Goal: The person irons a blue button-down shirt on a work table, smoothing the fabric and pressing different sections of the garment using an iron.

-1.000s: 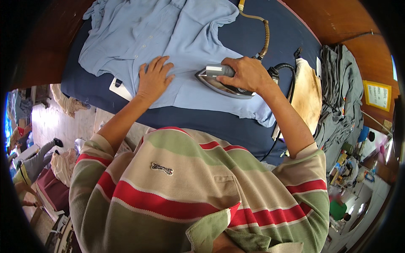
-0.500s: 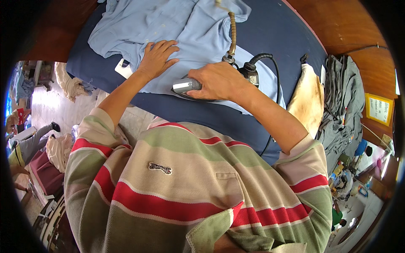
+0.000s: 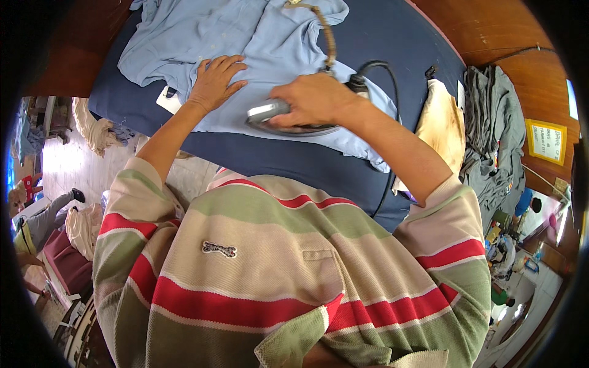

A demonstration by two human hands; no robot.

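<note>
A light blue shirt lies spread over the dark blue padded ironing table. My right hand is wrapped round the handle of a steam iron, whose soleplate lies over the cloth near the table's front edge. A brown wrapped hose and a black cord run from the iron's back. Left of it, my left hand lies flat on the shirt with fingers spread. Beside that wrist a white tag-like piece sticks out at the table's edge.
On the right hang a scorched cream cloth and several dark grey garments along a wooden wall. A yellow-framed sign is fixed there. Cream fabric hangs at the left. Another person shows at the far lower right.
The iron in my right hand has shifted slightly left and is smeared by motion. My left hand stays flat on the shirt. The whole view has shifted a little.
</note>
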